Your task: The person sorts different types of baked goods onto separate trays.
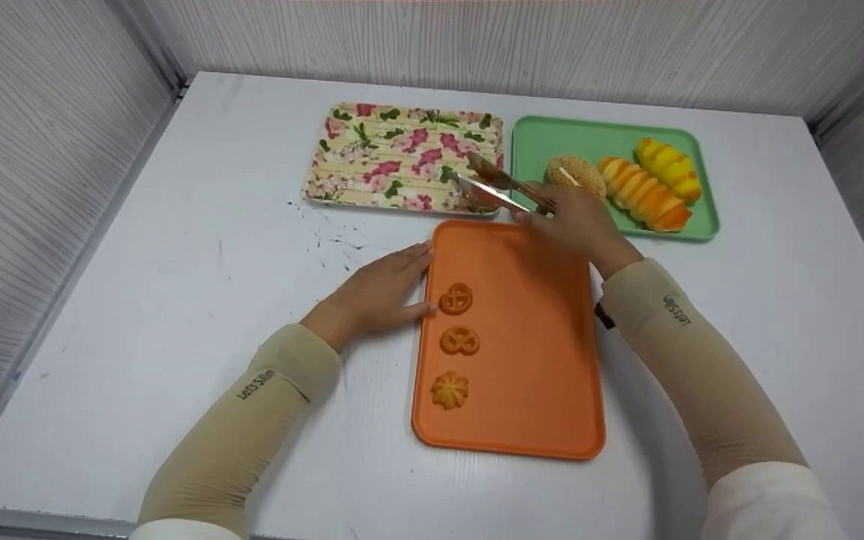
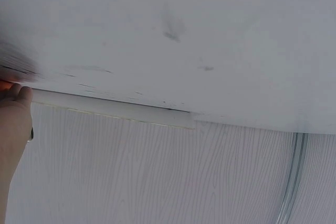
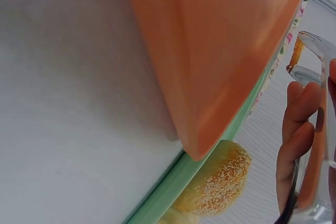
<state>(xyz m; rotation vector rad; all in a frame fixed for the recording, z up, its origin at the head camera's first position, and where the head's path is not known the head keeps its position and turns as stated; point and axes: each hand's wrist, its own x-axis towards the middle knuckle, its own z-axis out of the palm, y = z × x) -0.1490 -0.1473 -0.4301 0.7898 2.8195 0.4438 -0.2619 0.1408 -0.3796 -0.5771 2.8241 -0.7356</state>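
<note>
My right hand (image 1: 574,217) holds metal tongs (image 1: 507,182) over the near right corner of a floral tray (image 1: 372,154). Between the tong tips is a small orange-brown piece (image 3: 297,51), seen edge-on in the right wrist view; its exact shape is unclear. The left hand (image 1: 379,292) rests against the left edge of an orange tray (image 1: 522,337), fingers extended and thumb on the rim. Along that tray's left side lie two pretzel-shaped cookies, an upper one (image 1: 456,298) and a lower one (image 1: 460,341), with a flower-shaped cookie (image 1: 450,391) nearest me.
Behind the right hand, a green tray (image 1: 544,139) bears a seeded bun (image 1: 576,174), an orange-striped bread roll (image 1: 643,193) and a yellow roll (image 1: 670,169). All the trays stand on a white table (image 1: 177,300) with pale wood-grain panels around it.
</note>
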